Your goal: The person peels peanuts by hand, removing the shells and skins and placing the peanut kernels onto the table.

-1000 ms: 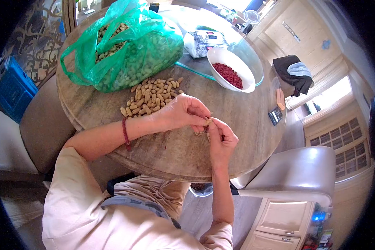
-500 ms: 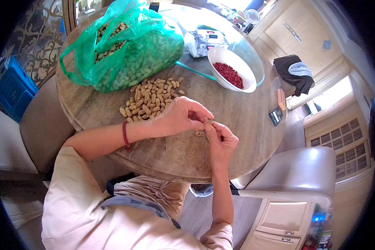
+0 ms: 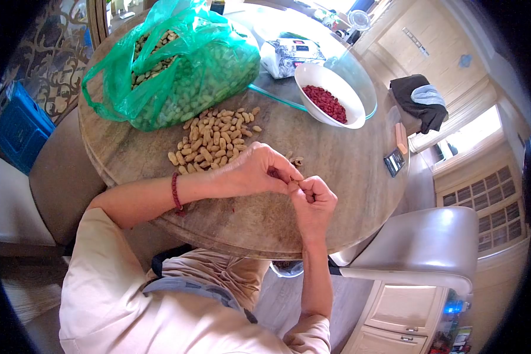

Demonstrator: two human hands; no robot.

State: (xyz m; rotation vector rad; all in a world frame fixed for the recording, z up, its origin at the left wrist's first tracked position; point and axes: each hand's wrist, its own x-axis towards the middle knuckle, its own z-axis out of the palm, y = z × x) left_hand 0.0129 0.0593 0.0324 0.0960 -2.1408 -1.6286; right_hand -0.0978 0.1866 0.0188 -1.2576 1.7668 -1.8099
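Note:
My left hand (image 3: 258,170), with a red bracelet (image 3: 176,192) at the wrist, reaches in over the table with its fingers pinched. My right hand (image 3: 314,203) meets it fingertip to fingertip. Between the two pinches is a peanut, mostly covered by the fingers. Just beyond them lie a few bits of peanut shell (image 3: 297,160). A pile of unshelled peanuts (image 3: 215,141) spreads on the table to the left of my hands. Farther right, a white bowl (image 3: 351,106) holds red-skinned peanut kernels (image 3: 324,104).
A green plastic bag (image 3: 200,88) full of peanuts stands at the back left of the round table (image 3: 242,227). Behind the bowl are a pack of wipes (image 3: 289,56) and a clear glass dish (image 3: 369,88). A chair (image 3: 419,242) sits at right, and a bin (image 3: 287,268) below the edge.
Shell pieces now show on the table beyond my fingers, and the shell seen below my fingertips is out of sight. Both hands stay nearly in place, fingertips together.

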